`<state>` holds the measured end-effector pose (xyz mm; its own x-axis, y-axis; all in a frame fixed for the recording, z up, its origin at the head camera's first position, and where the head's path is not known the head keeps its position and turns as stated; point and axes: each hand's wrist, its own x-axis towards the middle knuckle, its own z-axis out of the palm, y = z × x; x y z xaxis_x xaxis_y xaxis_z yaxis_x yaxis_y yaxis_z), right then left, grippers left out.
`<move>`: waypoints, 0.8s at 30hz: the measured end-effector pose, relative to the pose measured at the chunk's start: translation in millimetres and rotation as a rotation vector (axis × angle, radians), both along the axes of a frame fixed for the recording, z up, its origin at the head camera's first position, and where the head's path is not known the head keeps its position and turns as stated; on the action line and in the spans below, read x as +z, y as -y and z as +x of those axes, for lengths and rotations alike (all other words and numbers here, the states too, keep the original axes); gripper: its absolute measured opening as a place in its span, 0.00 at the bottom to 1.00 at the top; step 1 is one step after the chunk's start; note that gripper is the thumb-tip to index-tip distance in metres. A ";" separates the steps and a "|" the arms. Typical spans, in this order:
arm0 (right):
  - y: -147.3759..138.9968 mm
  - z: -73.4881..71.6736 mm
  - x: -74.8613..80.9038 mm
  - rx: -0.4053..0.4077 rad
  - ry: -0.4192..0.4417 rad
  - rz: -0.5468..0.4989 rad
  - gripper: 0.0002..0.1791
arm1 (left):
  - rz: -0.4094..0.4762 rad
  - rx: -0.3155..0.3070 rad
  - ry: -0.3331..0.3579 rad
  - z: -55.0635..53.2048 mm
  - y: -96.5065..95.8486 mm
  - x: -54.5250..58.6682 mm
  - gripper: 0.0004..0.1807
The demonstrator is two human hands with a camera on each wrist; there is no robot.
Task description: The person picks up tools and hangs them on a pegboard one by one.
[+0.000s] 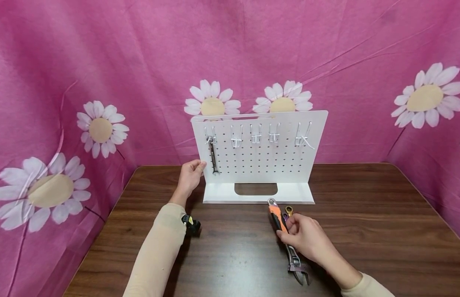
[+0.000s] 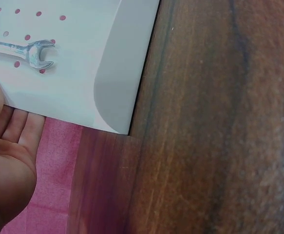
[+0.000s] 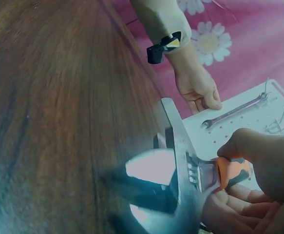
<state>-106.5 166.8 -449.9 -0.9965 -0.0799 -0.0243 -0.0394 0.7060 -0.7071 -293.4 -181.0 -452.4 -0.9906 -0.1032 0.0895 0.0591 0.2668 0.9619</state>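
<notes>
Fingers curled, right hand [image 1: 307, 237] grips an orange-and-black-handled metal adjustable wrench [image 1: 279, 220]; left hand [image 1: 190, 176] pinches a white perforated pegboard [image 1: 252, 178]; pickup seems the step, likely calling for a steady lift.

Your right hand [image 1: 305, 237] hides most of the small tools behind it.
In the head view only a gold ring end [image 1: 289, 214] and a purple ring end [image 1: 286, 216] show, so you can't fairly tell how many tools are there; in the right wrist view the adjustable wrench [image 3: 207, 176] is blurred at its head, while in the left wrist view your left hand's fingertips vanish behind the pegboard [image 2: 81, 63] and the edge cuts off the hung wrench [image 2: 15, 50].
</notes>
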 end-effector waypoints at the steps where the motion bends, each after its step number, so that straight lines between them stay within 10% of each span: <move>1: 0.2 -0.2 0.5 0.001 0.008 -0.024 0.16 | 0.000 0.001 0.001 0.3 0.0 0.2 0.14; 24: 10.0 -11.0 10.9 0.048 0.075 -0.359 0.17 | 0.005 -0.003 0.003 -1.2 0.3 0.2 0.14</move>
<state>-117.4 156.8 -438.9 -0.9880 -0.1431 -0.0589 -0.0052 0.4112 -0.9115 -294.5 -181.4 -452.2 -0.9911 -0.1010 0.0865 0.0574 0.2622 0.9633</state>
